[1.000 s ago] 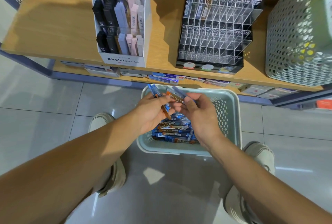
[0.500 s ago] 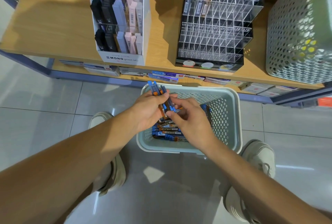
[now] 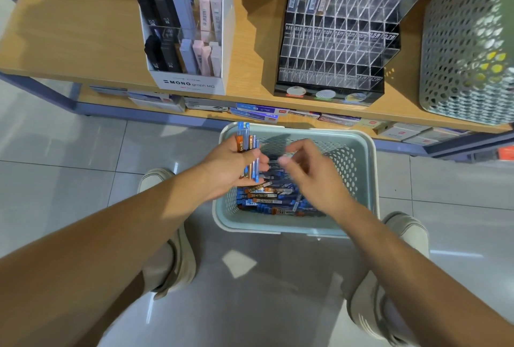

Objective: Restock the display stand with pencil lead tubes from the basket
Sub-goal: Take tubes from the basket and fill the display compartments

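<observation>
Floor (image 3: 55, 193): pale grey glossy tiles, thin dark grout lines, patches of reflected light. Shelving: light wood-grain top shelf (image 3: 78, 35), soft shadows across it; lower shelf (image 3: 303, 123) beneath, same wood, carrying a row of flat boxes (image 3: 256, 113). Frame (image 3: 36, 88): blue-grey metal. Lighting: warm, from above

One head-worn wide-angle view, looking forward and steeply down from above the person's own body. Both forearms enter from the lower corners and meet near frame centre, close to the lens, at the left hand (image 3: 228, 163) and the motion-blurred right hand (image 3: 314, 177). The left hand's grip on a bundle of tubes (image 3: 246, 142) marks the middle. The basket (image 3: 278, 224) sits directly beneath the grip on the floor (image 3: 55, 179), and shoes (image 3: 172, 257) flank it lower in frame. Beyond the grip, across the top edge, lie the shelf (image 3: 83, 26) and display stand (image 3: 333, 49). Straight lines bow toward the borders.
</observation>
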